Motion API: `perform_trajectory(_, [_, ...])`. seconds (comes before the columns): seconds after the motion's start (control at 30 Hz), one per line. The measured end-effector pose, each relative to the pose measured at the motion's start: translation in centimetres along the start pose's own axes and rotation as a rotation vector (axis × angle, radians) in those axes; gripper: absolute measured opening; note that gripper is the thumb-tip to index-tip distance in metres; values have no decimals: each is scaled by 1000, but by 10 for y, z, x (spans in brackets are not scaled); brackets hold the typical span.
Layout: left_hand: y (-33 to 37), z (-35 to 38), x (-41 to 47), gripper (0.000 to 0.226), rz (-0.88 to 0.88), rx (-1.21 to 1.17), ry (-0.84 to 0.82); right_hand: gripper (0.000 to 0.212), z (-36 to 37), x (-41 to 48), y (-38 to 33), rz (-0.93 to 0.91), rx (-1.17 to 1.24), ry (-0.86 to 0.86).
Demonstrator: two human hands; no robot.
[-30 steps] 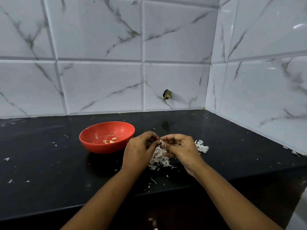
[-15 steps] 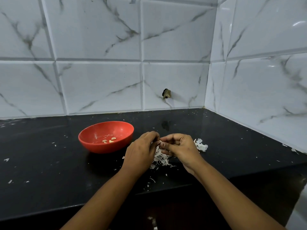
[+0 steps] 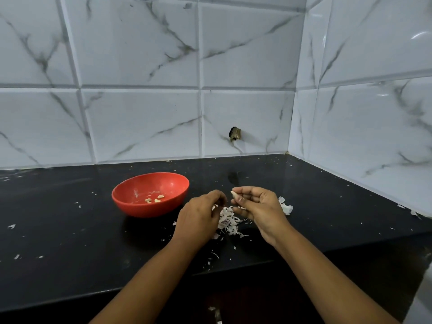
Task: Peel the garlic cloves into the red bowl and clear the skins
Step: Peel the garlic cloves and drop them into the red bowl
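A red bowl (image 3: 131,202) stands on the black counter and holds three peeled cloves (image 3: 154,199). To its right, my right hand (image 3: 259,208) pinches a pale garlic clove (image 3: 233,194) between thumb and fingertips. My left hand (image 3: 198,218) sits just left of it with curled fingers that pinch a thin bit of skin (image 3: 214,206). Below and between both hands lies a heap of white garlic skins (image 3: 229,222). A second clump of skins (image 3: 286,206) shows behind my right hand.
Small skin flakes are scattered over the black counter (image 3: 70,242), also near its front edge (image 3: 214,256). White marble-look tiled walls close the back and right sides. A dark hole (image 3: 235,134) marks the back wall.
My hands have drawn slightly apart. The clove now shows at my right fingertips, and my left hand has pulled away to the left with a bit of skin.
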State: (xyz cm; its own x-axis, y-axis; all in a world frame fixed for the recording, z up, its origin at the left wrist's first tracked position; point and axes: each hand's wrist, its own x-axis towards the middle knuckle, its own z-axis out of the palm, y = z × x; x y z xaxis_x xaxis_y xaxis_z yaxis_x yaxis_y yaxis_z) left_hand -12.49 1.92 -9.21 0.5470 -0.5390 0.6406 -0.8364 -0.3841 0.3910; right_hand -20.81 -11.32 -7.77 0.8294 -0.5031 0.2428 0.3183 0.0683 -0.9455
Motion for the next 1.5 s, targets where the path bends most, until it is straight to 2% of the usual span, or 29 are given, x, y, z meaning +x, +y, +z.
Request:
perform_trajectory(0.1, [0, -2, 0, 17, -19, -23, 64, 14, 2, -1, 1, 11, -75, -50])
perform_trajectory(0.33, [4, -4, 1, 24, -74, 106, -41, 12, 6, -2, 5, -58, -218, -113])
perform_trajectory(0.5, [6, -3, 2, 24, -58, 154, -80, 18, 6, 0, 7, -107, -261, -81])
perform_trajectory(0.63, [2, -3, 2, 20, -80, 93, -68, 29, 3, 5, 12, -128, -264, 24])
perform_trajectory(0.7, [2, -3, 2, 20, -84, 85, -64, 30, 1, 6, 14, -147, -343, 52])
perform_trajectory(0.8, [3, -4, 1, 20, -94, 93, -52, 28, 1, 6, 15, -222, -570, 29])
perform_trajectory(0.93, [4, -4, 2, 20, -101, 98, -63, 15, 5, 2, 12, -263, -588, -71])
perform_trajectory(1.07, [5, -4, 1, 15, -68, 114, -75, 13, 6, 2, 14, -303, -749, -103])
perform_trajectory(1.2, [0, -2, 1, 14, -56, -51, -97, 14, 6, 2, 15, -329, -798, -117])
perform_trajectory(1.5, [-7, 0, 4, 23, -78, -300, -107, 15, 5, -1, 17, -572, -1024, -58])
